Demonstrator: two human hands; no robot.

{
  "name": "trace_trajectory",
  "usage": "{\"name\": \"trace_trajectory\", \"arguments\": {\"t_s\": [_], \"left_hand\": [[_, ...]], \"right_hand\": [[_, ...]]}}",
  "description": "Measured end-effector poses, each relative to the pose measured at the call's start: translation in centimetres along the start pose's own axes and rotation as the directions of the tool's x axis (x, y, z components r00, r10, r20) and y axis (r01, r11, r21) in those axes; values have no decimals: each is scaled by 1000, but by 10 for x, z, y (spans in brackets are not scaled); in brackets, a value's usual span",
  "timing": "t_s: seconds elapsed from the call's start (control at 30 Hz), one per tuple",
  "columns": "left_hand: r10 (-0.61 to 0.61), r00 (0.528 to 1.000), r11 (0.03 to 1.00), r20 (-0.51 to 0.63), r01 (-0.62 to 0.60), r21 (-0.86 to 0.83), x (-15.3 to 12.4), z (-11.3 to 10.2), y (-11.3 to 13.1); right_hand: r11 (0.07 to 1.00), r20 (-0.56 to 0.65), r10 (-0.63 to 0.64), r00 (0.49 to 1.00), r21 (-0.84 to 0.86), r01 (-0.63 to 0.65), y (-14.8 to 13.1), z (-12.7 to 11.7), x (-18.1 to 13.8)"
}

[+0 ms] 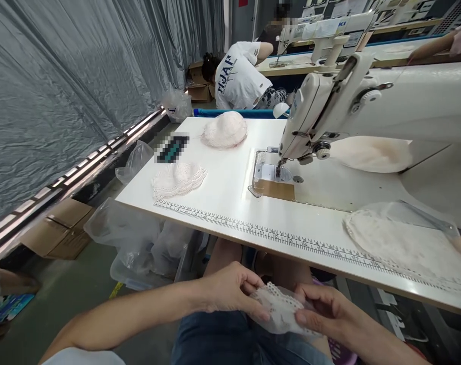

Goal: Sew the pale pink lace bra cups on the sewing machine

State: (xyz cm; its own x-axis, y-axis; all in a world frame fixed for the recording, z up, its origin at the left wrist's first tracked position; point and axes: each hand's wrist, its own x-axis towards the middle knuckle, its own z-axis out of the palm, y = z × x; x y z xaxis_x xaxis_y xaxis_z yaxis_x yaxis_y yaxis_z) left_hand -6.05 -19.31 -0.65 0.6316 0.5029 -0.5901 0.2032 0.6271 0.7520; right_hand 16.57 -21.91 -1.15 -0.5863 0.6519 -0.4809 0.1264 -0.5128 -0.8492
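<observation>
Left of the left hand (236,291), a cardboard box (61,230) sits on the floor (82,279) near a silvery curtain (82,76); clear plastic bags (120,223) lie between. Far ahead of the hand, a white-shirted person (240,76) bends beside what look like more boxes (199,92).

Bright light glosses the tabletop (225,175) and silver curtain (82,76), while the far sewing machine (325,29) seems slightly soft.

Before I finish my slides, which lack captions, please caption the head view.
Left hand and right hand hold lace-edged white fabric in front of a table with a sewing machine.
</observation>
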Motion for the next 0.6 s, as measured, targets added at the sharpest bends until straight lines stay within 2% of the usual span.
{"name": "trace_trajectory", "arguments": {"t_s": [0.2, 0.3, 0.43, 0.6], "left_hand": [[54, 997, 998, -58, -52, 29, 1, 6, -1], [43, 995, 999, -90, -44, -6, 3, 11, 1], [15, 989, 997, -149, -26, -69, 4, 14, 3], [-3, 993, 998, -120, -6, -70, 2, 9, 5]], "right_hand": [[997, -45, 71, 996, 13, -70, 0, 2, -1], [998, -52, 57, 997, -22, -59, -1, 4, 1], [997, -18, 58, 998, -42, -58, -5, 4, 2], [995, 38, 80, 996, -66, -78, -15, 3, -4]]}}
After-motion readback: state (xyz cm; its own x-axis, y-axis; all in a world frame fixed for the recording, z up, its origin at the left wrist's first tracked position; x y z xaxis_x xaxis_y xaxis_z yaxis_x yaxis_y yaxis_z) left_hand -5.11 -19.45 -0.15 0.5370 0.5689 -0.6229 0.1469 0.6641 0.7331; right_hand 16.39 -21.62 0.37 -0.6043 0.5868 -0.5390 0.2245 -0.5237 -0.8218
